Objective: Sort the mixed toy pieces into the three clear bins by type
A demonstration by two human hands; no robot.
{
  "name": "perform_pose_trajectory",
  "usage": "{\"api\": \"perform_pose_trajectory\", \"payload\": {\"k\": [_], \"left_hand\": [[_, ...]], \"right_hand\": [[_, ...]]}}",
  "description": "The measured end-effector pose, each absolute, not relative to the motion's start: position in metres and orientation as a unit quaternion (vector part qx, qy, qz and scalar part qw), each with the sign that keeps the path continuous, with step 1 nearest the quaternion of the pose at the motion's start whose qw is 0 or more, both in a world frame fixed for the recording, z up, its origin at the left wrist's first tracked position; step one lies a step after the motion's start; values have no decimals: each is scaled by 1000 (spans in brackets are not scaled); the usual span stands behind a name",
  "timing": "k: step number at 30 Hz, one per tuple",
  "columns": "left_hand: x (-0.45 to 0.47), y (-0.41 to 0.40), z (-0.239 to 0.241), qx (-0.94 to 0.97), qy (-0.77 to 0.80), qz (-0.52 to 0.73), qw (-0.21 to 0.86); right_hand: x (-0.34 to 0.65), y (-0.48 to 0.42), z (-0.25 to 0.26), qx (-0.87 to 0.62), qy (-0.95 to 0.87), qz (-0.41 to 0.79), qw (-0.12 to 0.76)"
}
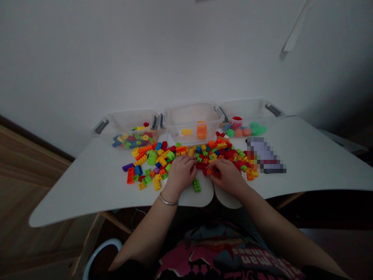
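Observation:
A heap of small coloured plastic bricks [163, 157] is spread over the middle of a white table [81, 186]. My left hand [180, 173] rests on the table at the near edge of the heap, fingers curled down among red bricks. My right hand [225, 175] lies close beside it, fingers pinched around an orange and red brick [210, 170]. A single green brick [197, 185] lies just in front of my left hand. What my left fingers hold, if anything, is hidden.
Three clear plastic bins stand along the wall: the left bin [128, 128] holds mixed coloured pieces, the middle bin [192, 124] a yellow and an orange block, the right bin [247, 116] round pieces. A blurred flat object [266, 155] lies right of the heap.

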State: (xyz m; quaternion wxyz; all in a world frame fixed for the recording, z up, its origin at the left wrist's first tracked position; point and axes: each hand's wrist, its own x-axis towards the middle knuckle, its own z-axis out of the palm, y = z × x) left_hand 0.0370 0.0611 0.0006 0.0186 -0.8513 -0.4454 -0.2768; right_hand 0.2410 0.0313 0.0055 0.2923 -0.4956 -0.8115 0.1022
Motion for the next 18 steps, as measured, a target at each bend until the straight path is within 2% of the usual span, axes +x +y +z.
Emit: {"api": "perform_pose_trajectory", "payload": {"k": [7,13,15,18], "left_hand": [[36,62,-1,-852,-444,-277,24],[36,61,-1,-851,-446,-276,22],[36,61,0,-851,-445,-278,24],[36,61,0,-855,-438,-278,26]], "right_hand": [[241,46,5,-567,-775,103,259],[241,56,4,-536,-792,98,277],[241,58,6,-528,-785,117,301],[244,67,21,-515,-751,135,391]]}}
